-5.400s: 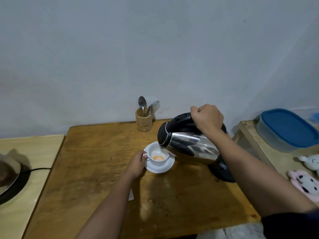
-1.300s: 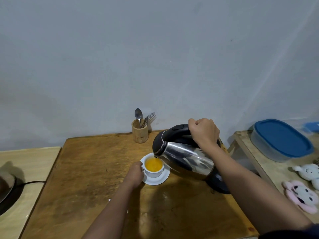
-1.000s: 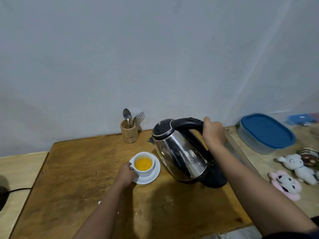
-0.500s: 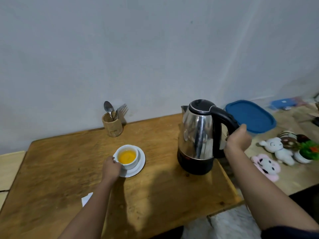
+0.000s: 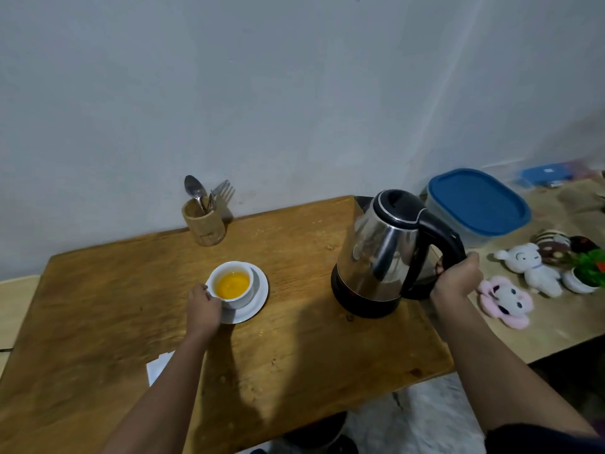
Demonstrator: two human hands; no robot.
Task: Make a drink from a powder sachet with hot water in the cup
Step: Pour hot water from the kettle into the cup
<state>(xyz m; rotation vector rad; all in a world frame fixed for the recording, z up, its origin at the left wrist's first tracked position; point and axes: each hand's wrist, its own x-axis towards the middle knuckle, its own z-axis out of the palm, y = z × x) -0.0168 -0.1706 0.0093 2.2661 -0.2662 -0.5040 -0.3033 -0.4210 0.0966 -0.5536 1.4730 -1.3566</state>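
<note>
A white cup (image 5: 233,285) filled with orange drink stands on a white saucer (image 5: 256,303) in the middle of the wooden table (image 5: 98,309). My left hand (image 5: 203,309) grips the cup at its near left side. The steel kettle (image 5: 381,253) with a black lid and handle stands upright on its black base near the table's right edge. My right hand (image 5: 456,278) is closed around the lower part of the kettle's handle. A white sachet (image 5: 158,368) lies on the table, partly hidden under my left forearm.
A wooden holder (image 5: 204,222) with a spoon and forks stands at the back by the wall. To the right, a lower bench carries a blue-lidded container (image 5: 476,203), plush toys (image 5: 505,301) and a small potted plant (image 5: 587,271).
The kettle went from tilted over the cup to upright and was carried right onto its base. The cup filled with orange liquid. My left hand stayed on the cup.
</note>
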